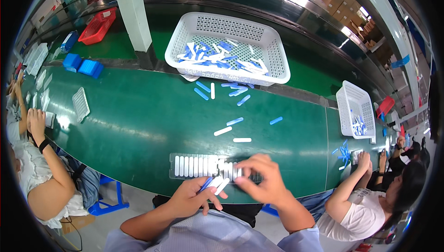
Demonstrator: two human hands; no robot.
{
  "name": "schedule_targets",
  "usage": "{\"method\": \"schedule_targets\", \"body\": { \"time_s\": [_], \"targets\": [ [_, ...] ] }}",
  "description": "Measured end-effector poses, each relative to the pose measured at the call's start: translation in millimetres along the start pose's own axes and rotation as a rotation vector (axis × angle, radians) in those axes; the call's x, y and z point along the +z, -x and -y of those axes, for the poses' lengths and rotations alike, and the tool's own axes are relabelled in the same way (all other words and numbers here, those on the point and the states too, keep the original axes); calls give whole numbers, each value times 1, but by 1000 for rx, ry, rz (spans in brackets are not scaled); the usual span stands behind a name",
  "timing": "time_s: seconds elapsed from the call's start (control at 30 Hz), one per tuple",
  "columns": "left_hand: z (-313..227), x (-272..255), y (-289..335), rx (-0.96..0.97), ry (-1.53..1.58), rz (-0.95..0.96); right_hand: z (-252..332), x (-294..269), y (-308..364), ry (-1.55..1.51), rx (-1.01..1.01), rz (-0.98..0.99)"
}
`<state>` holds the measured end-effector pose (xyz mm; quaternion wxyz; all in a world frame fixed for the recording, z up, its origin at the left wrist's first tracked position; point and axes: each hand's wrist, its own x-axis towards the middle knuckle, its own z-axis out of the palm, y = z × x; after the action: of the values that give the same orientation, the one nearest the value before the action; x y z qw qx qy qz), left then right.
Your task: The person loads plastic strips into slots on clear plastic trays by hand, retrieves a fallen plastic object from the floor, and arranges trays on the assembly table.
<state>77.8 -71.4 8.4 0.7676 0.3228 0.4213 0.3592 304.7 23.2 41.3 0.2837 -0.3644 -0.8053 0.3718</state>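
Two own hands [196, 197] [264, 178] — one near tray [172, 165] — three loose white strips [223, 131] [242, 140] [212, 91] mid-table.

Strips [223, 131], perhaps overlapping, lie between tray [172, 165] and basket [208, 71]

The bare left forearm [151, 218] slants inward to the bare left hand [193, 197], its fingers loosely curled. The bare right forearm [295, 212] angles inward to the slightly blurred bare right hand [262, 178], knuckles bent, thumb and forefinger pointing leftward.
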Motion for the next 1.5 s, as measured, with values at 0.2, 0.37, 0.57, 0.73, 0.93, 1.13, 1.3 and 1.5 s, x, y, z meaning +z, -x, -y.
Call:
{"method": "schedule_targets", "body": {
  "time_s": [0.2,0.37,0.57,0.73,0.93,1.13,1.3,1.5],
  "targets": [
    [-1,2,-1,1,18,52,-14,6,16,-411,249,-125],
    [-1,2,-7,-27,-11,97,1,4,19,-330,131,-20],
    [1,6,-12,-150,8,268,13,6,-2,-92,-56,115],
    [1,2,-11,-132,14,261,-6,7,-2,-462,266,36],
    [3,-8,-19,-142,288,242,-8,9,8,-580,439,104],
    [-1,1,-24,-58,287,251,-5,9,10,-313,319,73],
    [-1,1,-28,-85,190,224,1,5,6,79,8,-30],
    [0,3,-25,-76,156,165,-4,9,11,-1,118,-61]
  ]
}}
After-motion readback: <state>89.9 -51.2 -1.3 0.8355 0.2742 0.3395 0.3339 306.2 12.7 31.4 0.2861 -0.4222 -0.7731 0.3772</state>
